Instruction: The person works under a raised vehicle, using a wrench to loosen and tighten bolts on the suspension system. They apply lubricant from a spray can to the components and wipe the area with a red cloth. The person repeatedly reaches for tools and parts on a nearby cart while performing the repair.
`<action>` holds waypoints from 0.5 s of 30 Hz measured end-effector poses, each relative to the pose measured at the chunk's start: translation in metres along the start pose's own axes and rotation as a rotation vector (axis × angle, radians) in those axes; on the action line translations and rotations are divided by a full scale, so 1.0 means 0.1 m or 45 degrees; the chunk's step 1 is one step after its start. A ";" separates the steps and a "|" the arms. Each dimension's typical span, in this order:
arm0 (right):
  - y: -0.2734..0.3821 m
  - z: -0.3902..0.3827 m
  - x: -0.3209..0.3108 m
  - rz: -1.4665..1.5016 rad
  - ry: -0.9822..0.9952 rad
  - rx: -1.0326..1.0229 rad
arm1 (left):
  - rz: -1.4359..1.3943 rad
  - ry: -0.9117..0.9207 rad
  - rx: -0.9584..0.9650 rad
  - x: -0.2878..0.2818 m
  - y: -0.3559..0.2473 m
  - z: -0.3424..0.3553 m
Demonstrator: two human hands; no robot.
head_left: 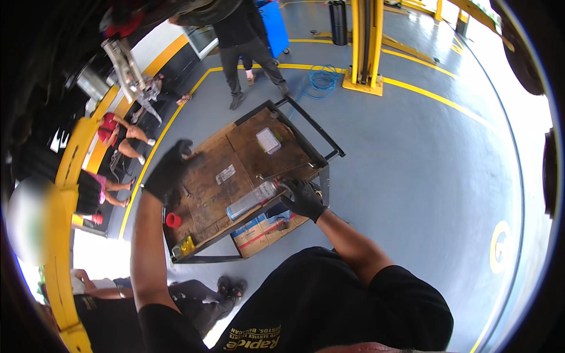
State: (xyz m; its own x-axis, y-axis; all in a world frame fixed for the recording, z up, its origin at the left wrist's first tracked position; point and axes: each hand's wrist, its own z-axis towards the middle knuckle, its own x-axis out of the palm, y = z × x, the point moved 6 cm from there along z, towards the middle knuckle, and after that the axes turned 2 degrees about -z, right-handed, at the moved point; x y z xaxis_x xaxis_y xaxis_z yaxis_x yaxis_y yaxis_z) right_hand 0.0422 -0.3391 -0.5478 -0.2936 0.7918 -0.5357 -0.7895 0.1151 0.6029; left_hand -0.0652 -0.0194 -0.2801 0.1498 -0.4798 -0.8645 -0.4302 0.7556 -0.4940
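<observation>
My left hand [169, 167], in a black glove, is blurred at the left side of a worn wooden-topped metal cart [241, 150]; its fingers are too smeared to read. My right hand [303, 200], also gloved in black, grips the top end of a silver and blue spray can [250, 200] at the cart's near right edge. A thin metal tool [276, 173] lies just beyond the can. A red cylindrical piece [173, 220] and a yellow object [186, 244] are at the near left corner. A small clear case [268, 140] lies toward the back.
Yellow lift posts [364, 47] [67, 194] stand at right and left. A vehicle's underside with exhaust pipes [123, 70] hangs overhead. People stand beyond the cart [247, 53], sit along the left wall [118, 135] and are at lower left [88, 306]. Blue hose [321, 81] coils on the floor.
</observation>
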 end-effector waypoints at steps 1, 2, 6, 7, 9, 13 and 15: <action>0.19 -0.03 -0.19 0.049 -0.082 -0.013 | -0.223 0.168 0.094 0.51 -0.02 -0.34; 0.16 -0.19 -0.27 0.265 -0.012 0.209 | -0.357 0.351 0.063 0.97 -0.23 -0.63; 0.16 -0.98 -0.25 1.348 -0.148 0.815 | -0.647 0.534 0.586 2.97 -0.80 -0.77; 0.13 -1.14 -0.25 1.628 -0.235 0.887 | -0.658 0.448 0.715 3.54 -0.94 -0.76; -0.25 -1.45 -0.48 1.539 -0.451 0.959 | -0.544 0.207 0.884 4.54 -1.34 -0.96; -1.30 -1.87 -1.35 1.567 -0.848 1.339 | -0.910 0.669 0.713 5.24 -2.76 -0.77; -1.79 -2.11 -1.65 1.162 -0.851 1.427 | -1.121 0.857 0.386 5.96 -3.08 -0.25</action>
State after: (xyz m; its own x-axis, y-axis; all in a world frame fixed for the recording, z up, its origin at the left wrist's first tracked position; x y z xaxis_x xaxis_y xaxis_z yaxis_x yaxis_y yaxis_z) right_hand 0.1180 -0.6168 -0.6926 0.0924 0.9138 0.3956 0.3787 -0.3996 0.8348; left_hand 0.1342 -0.5498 -0.6410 -0.2528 -0.9671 -0.0286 -0.1665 0.0726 -0.9834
